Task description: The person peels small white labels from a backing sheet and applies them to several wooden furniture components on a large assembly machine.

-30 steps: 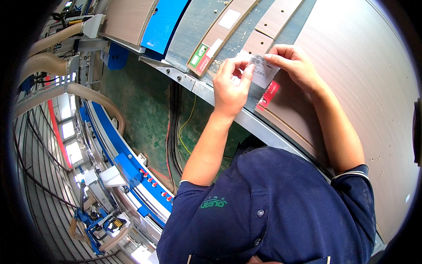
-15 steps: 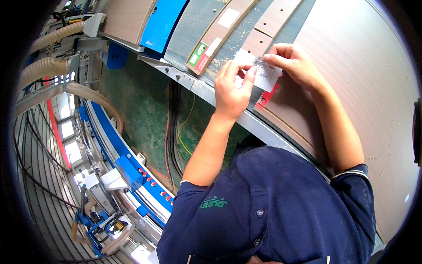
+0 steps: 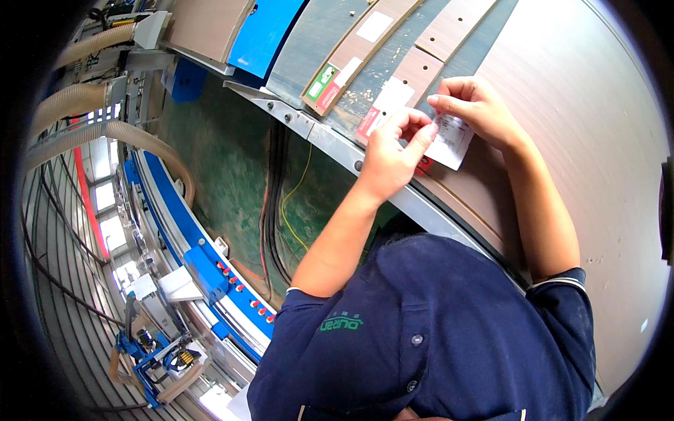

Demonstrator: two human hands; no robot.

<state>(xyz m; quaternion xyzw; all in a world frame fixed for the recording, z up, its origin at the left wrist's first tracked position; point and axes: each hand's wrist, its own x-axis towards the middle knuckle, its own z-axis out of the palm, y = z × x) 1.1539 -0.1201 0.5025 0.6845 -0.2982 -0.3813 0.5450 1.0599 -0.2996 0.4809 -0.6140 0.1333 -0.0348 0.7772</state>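
Note:
A white printed label (image 3: 451, 144) hangs between my hands, tilted, over the edge of a wood-grain panel (image 3: 484, 186). My right hand (image 3: 481, 112) pinches its upper edge between thumb and forefinger. My left hand (image 3: 394, 156) is closed too, its thumb and forefinger tips at the label's left edge. Under the label, a red sticker on the panel shows only in part. Just beyond my left hand lies a drilled wood-grain strip (image 3: 415, 70) with a white and red sticker (image 3: 382, 107) on its near end.
Another strip (image 3: 358, 45) with green, red and white stickers lies to the left on the grey worktop (image 3: 298, 59). A metal rail (image 3: 337, 149) edges the table. Cables (image 3: 278, 203) run over the green floor below. Ribbed hoses (image 3: 77, 109) and a blue machine rail (image 3: 168, 203) stand at left.
Both hands have moved slightly right and nearer to me with the label. The label has swung down to the right, and the sticker on the middle strip has come into view.

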